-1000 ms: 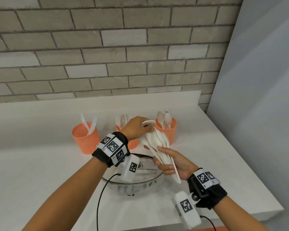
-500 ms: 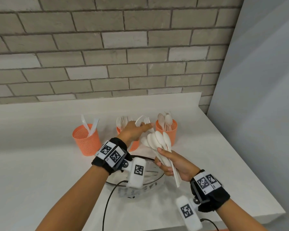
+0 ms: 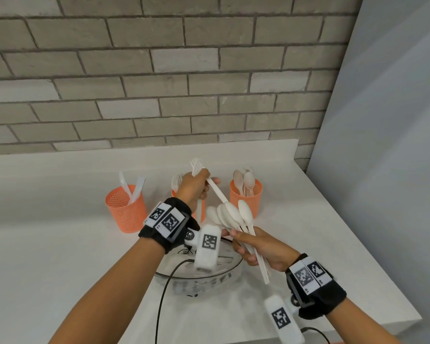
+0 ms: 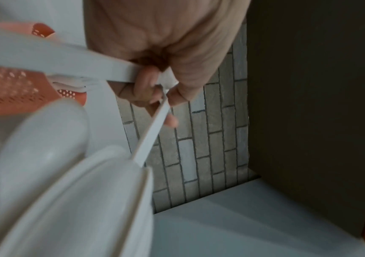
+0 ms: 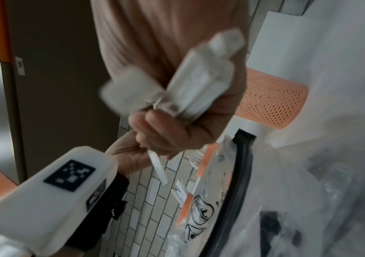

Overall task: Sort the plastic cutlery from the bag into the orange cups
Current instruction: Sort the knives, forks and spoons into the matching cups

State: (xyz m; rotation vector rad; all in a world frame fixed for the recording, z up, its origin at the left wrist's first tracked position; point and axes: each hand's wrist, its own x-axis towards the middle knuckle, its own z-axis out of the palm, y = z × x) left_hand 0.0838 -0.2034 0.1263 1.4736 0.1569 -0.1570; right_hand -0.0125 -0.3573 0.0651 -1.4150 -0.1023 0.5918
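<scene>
Three orange mesh cups stand in a row: the left cup (image 3: 126, 209) holds knives, the middle cup (image 3: 203, 211) holds forks and is mostly hidden behind my left hand, and the right cup (image 3: 246, 197) holds spoons. My left hand (image 3: 204, 187) grips a white fork (image 3: 197, 165) with its tines up, above the middle cup. A second white handle (image 4: 62, 60) also lies in that grip. My right hand (image 3: 243, 247) clutches a bundle of white spoons (image 3: 231, 214) by the handles (image 5: 199, 87), bowls upward, just in front of the cups.
A clear plastic bag (image 3: 209, 276) with more cutlery lies under my hands, and a black cable runs past it. The white counter (image 3: 47, 256) ends at a brick wall behind and a grey panel on the right. Its front edge is near my right wrist.
My left hand has drawn a fork away from the top of the spoon bundle and raised it, tines up, over the middle cup. The right hand with the bundle has barely moved.
</scene>
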